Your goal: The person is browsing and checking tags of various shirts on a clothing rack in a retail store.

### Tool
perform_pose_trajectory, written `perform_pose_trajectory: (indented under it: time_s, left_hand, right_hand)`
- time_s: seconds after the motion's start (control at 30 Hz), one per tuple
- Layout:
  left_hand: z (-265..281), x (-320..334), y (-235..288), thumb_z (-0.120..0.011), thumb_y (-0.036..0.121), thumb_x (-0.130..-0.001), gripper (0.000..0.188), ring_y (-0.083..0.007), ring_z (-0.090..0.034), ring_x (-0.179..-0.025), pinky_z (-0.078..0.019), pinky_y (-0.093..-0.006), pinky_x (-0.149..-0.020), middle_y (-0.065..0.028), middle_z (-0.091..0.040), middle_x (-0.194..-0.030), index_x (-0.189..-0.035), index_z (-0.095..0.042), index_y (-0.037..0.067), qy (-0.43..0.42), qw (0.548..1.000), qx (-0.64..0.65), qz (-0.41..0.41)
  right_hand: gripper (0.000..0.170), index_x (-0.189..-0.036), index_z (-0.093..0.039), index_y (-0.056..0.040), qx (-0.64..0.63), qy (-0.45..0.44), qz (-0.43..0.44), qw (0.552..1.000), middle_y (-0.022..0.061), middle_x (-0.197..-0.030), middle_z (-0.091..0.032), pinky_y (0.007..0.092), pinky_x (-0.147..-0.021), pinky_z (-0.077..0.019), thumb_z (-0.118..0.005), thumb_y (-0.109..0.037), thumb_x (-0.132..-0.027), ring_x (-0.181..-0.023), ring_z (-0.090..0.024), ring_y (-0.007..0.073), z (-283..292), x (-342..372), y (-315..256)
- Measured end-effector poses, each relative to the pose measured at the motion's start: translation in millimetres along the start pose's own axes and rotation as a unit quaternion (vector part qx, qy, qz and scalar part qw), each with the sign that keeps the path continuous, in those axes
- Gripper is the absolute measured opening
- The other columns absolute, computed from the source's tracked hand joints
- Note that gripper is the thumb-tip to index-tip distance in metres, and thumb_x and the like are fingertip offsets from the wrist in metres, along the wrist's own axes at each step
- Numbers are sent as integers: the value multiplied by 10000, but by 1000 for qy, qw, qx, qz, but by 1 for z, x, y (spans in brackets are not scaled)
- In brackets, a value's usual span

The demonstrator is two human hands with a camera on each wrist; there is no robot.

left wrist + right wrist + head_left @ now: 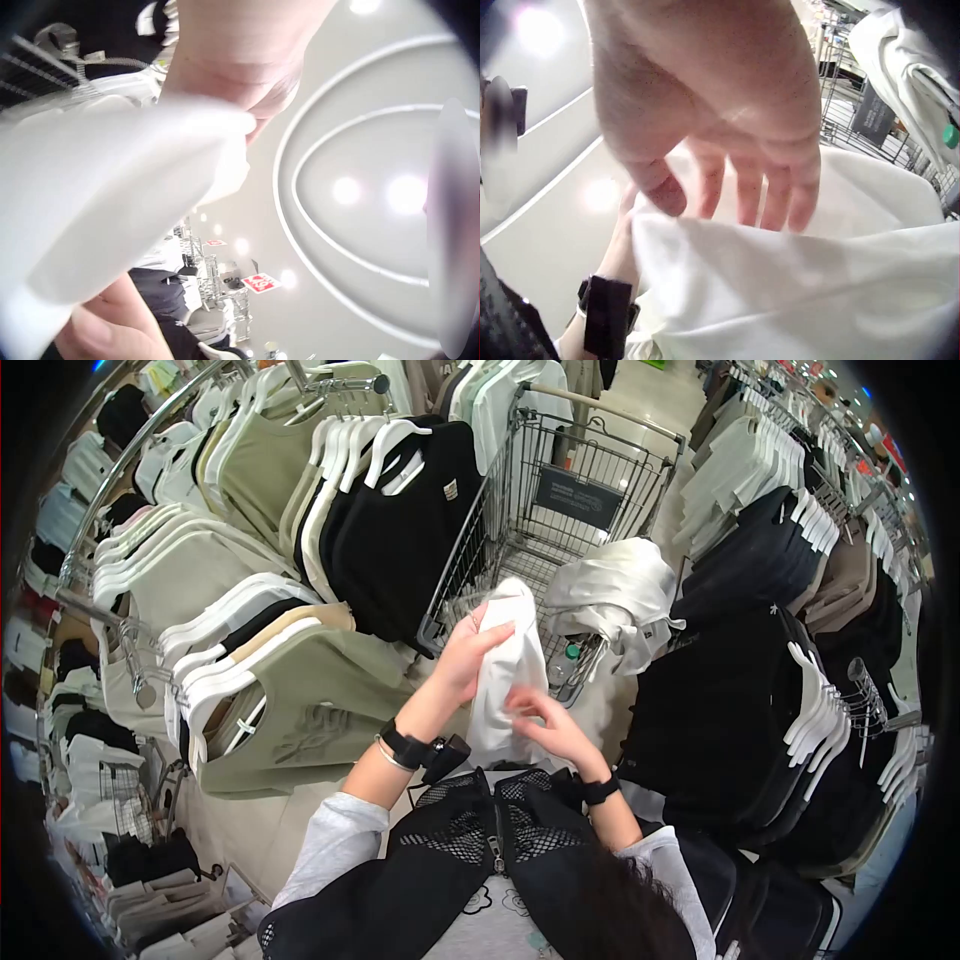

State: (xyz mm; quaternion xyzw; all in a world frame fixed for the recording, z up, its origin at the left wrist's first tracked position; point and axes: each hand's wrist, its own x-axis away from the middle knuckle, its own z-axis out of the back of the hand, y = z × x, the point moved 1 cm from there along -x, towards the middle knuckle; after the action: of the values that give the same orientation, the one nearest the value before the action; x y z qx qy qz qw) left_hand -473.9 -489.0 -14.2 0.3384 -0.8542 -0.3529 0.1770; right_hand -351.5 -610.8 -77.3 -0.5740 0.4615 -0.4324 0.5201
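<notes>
A white garment [500, 710] hangs in a loose fold in front of the person's chest, its exact kind hidden by the folding. The left hand [463, 657] grips its upper part, thumb laid over the cloth. At the lower right side of the cloth is the right hand [553, 728], slightly blurred. In the right wrist view its fingers [746, 191] reach down behind the upper edge of the fabric, and its thumb stands apart without pinching. The left wrist view has the white cloth [112, 195] across it, with the right hand's thumb [94, 330] below.
A wire shopping cart [480, 525] stands ahead, with a bundle of white clothing [610, 595] at its near right side and a green-capped bottle [567, 660] below. Hanging shirts [310, 720] crowd the left; black garments [715, 710] hang close on the right.
</notes>
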Motion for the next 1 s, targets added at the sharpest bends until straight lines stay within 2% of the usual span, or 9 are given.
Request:
perform_pose_trajectory:
  time_s: [0.23,0.5,0.57,0.63,0.7,0.77,0.83,0.9,1.0]
  left_hand:
    - [-72,41,-12,-404,167,-944,376,-71,-515,-907,-403,-214,-818,-37,-571,-1037,-1282,-427,4,4,940,-315,-129]
    - [-91,76,-6,-422,168,-901,452,-333,-404,-1159,-318,-369,-971,-220,-491,-1229,-1320,-372,6,-41,729,-598,-331]
    - [-86,93,-3,-442,223,-903,483,-341,-480,-1096,-351,-396,-946,-243,-532,-1163,-1318,-360,-10,-38,734,-606,-306]
    - [-81,117,15,-482,241,-895,474,-290,-593,-928,-454,-377,-829,-222,-602,-1031,-1284,-404,-19,-286,705,-646,72]
    - [-77,117,40,-487,157,-874,438,-226,-639,-752,-500,-316,-691,-161,-611,-980,-1278,-415,5,-215,788,-544,190]
    - [-43,95,47,-536,115,-862,373,-138,-598,-685,-485,-263,-627,-66,-606,-895,-1217,-462,30,-22,900,-432,-58]
    - [-24,63,53,-654,235,-791,635,-135,-498,-1010,-434,-297,-791,-77,-524,-1101,-1310,-323,78,85,828,-524,-181]
    - [-15,37,44,-700,324,-728,871,-249,-369,-1175,-349,-396,-935,-125,-346,-1326,-1379,-168,95,47,829,-534,-160]
    - [-9,16,6,-648,176,-744,275,-187,-547,-960,-431,-317,-821,-118,-573,-1033,-972,-613,26,-95,893,-428,-101]
  right_hand:
    - [457,-1196,-431,11,144,143,151,968,100,-1221,-471,326,-941,-366,-610,-92,-789,-1118,-451,179,-18,10,-50]
    - [223,-1026,-573,6,-126,151,124,973,27,-967,-596,233,-791,-421,-450,-36,-844,-887,-537,92,37,-28,-64]
    - [152,-971,-566,-11,-202,165,133,956,30,-940,-595,252,-780,-439,-483,-83,-866,-863,-554,106,49,-39,-72]
    - [201,-1019,-546,0,-247,135,157,947,52,-959,-605,272,-792,-455,-505,-144,-884,-875,-575,128,56,-40,-95]
    - [278,-1085,-515,7,-263,54,189,944,82,-997,-605,290,-800,-467,-512,-193,-891,-889,-593,150,67,-44,-106]
    - [298,-1093,-510,19,-295,-36,182,937,88,-994,-607,289,-801,-468,-508,-196,-887,-895,-593,152,70,-44,-120]
    - [306,-1093,-512,28,-293,-70,166,939,90,-985,-610,279,-795,-467,-510,-181,-869,-890,-593,149,60,-44,-137]
    - [315,-1092,-513,37,-289,-107,151,939,92,-975,-612,268,-789,-466,-512,-167,-852,-886,-593,146,53,-43,-150]
    - [371,-1069,-533,55,-198,-134,118,964,99,-971,-614,236,-773,-452,-520,-136,-752,-849,-588,135,42,-42,-159]
